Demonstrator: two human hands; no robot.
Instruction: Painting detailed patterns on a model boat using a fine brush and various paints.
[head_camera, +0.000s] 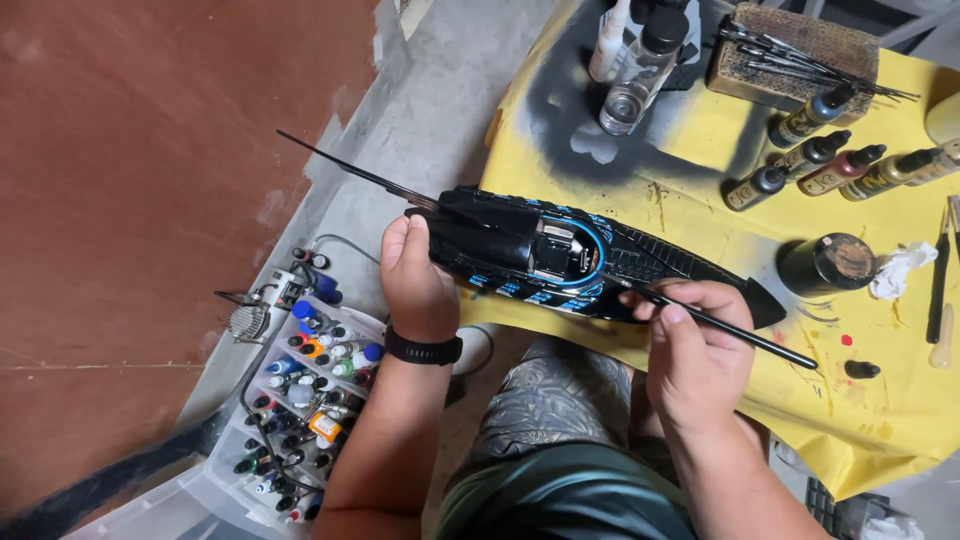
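While the left hand (418, 280) grips the tail end of a long black model car (560, 258) with blue trim, the right hand (690, 350) pinches a thin black paintbrush (720, 325) between thumb and fingers, its tip resting against the model's near side close to the open cockpit. The model lies across the near left edge of the tabletop (900, 400), which is covered in yellow paper smudged with black spray, and its pointed nose aims right while a slim fin sticks out to the far left. A black wristband (424, 350) sits on the left wrist.

On the far side of the tabletop stands a clear glass bottle (640, 70) with a black cap, just beside a white bottle. Farther right a brown block (800, 55) holds a bundle of thin brushes lying flat. Near it a row of small dropper bottles (820, 165) lies tipped on the yellow paper. A round dark jar (830, 265) stands right of the model's nose, touching a crumpled white tissue (900, 270).

Down on the floor to the left, a clear plastic tray (230, 470) is packed with small paint bottles (310, 390) with coloured caps, and a tangle of thin black hose runs over them. The floor (120, 200) beyond is reddish brown.
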